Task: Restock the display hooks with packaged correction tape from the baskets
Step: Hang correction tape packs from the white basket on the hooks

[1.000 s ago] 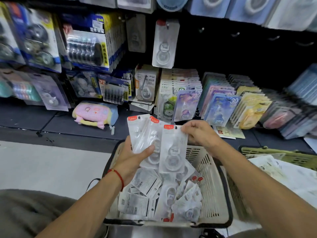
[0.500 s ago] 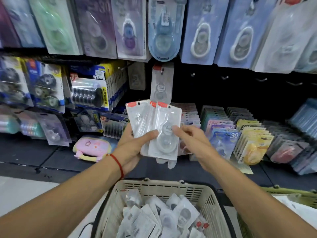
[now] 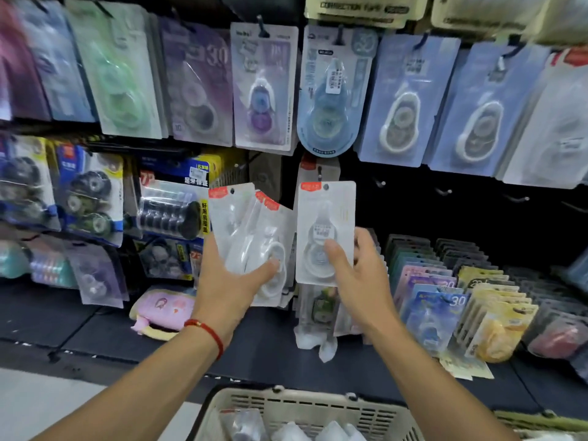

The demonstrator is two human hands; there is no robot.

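1. One pack of correction tape (image 3: 326, 230) in my right hand (image 3: 362, 281): thumb pressed across the front of the blister, fingers curled behind the card. Held upright, red header and punch hole at the top, well above my fingertips.
2. Several more packs, a fanned bundle (image 3: 251, 237), in my left hand (image 3: 232, 281): thumb clamped over the lower blisters, fingers wrapped behind. Exact count not legible (at least three red headers show).
3. Target hook, by my judgement: the one carrying a matching red-topped pack (image 3: 310, 167), directly above and behind the card in my right fingers. The hook's tip is hidden behind my card.
4. Bare hooks (image 3: 444, 191): up and to the right of my right fingertips, on the dark panel. Spare capacity if the first fills.
5. Method, as I judge it: keep the grip low on the card so the hole stays clear; square the card to the panel; lift until the hole meets the hook tip, then push straight back. A tilted card will likely snag.
6. Reserve stock: basket (image 3: 305, 409) below both wrists, more packs inside. Left bundle to stay close beside the right fingers for the next draw.
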